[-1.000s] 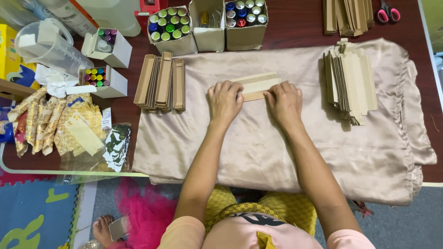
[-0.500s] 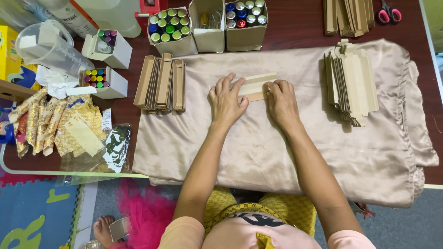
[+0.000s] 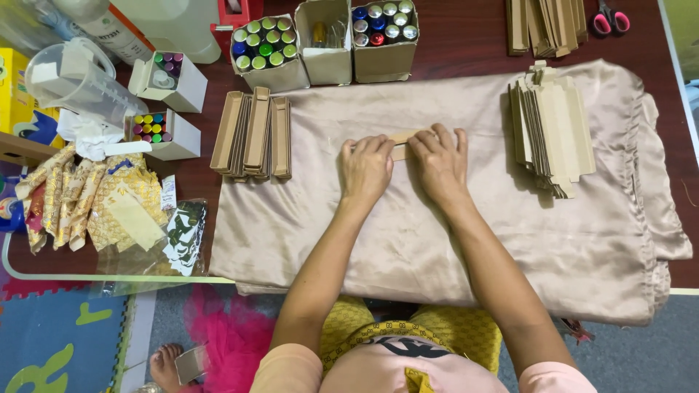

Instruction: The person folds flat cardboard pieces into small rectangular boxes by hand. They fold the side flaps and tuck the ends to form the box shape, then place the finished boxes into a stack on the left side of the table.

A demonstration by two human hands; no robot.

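Cloth of beige satin is spread over the dark table, in the lower middle of the frame. At the centre of the frame, a flat cardboard piece is pressed down on the cloth by both hands. The left hand and the right hand are laid side by side, palms down, fingers closed over the piece. Folded cardboard is stacked at centre left, flat blanks at centre right. Boxes of coloured bottles are seen at the upper middle, scissors at the upper right.
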